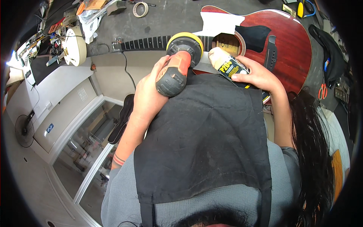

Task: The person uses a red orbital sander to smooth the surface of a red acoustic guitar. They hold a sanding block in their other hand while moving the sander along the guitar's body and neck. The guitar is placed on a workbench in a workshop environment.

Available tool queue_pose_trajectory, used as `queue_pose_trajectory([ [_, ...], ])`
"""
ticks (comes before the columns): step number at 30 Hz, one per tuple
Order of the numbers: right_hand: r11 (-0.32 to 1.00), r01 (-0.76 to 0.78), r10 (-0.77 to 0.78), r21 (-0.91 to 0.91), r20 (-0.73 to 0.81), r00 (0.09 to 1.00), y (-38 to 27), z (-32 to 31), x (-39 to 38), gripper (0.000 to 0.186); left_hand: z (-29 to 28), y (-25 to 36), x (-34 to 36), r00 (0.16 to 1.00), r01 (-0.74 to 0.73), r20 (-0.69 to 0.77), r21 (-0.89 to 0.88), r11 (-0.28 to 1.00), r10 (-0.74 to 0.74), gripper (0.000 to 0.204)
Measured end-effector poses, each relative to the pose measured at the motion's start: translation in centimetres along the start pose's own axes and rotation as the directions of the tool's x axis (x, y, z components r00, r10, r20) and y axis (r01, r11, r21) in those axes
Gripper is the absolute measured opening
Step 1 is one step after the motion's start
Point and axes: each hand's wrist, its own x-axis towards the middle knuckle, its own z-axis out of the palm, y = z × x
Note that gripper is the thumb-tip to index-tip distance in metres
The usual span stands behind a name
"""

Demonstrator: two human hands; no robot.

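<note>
My left hand (147, 92) is wrapped round a red and black power polisher (172, 77), whose round pad with a yellow edge (186, 37) is raised toward the guitar neck. In my right hand (261, 75) is a tilted plastic bottle (231, 70) with a black and yellow label; its pale top points up and left, close to the pad. Beyond both hands lies a dark red acoustic guitar (289, 41), its fretted neck (145, 43) running left, partly hidden by the polisher. A white sheet (219, 23) covers some of the body's edge near the sound hole.
A roll of tape (140, 10) lies at the back of the grey bench (170, 13). Tools and scraps crowd the left, near a cream round-edged object (75, 46). Orange-handled scissors (322, 91) and a black cloth bag (328, 56) are at right. A cord (129, 72) hangs by the headstock.
</note>
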Motion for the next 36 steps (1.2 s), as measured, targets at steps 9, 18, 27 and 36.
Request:
queue_pose_trajectory([
  [9, 1.0, -0.002, 0.002, 0.016, 0.001, 1.0, 0.3, 0.1, 0.0, 0.091, -0.1, 1.7, 1.1, 0.999, 0.021, -0.036, 0.002, 1.0, -0.021, 0.075],
  [18, 0.999, 0.01, -0.011, 0.047, 0.007, 1.0, 0.4, 0.0, -0.2, 0.085, -0.6, 3.3, 2.7, 0.996, 0.052, -0.069, -0.033, 0.998, -0.054, 0.068],
  [27, 0.999, 0.044, -0.044, 0.027, -0.014, 0.999, 1.1, 0.0, 0.0, 0.083, -0.9, 3.2, 3.0, 0.997, 0.023, -0.075, -0.032, 0.999, -0.026, 0.07],
  [36, 0.998, -0.043, 0.04, 0.05, 0.05, 0.998, 0.7, -0.5, -1.0, 0.089, -0.4, 3.8, 3.4, 0.998, 0.036, -0.047, -0.006, 0.999, -0.036, 0.075],
])
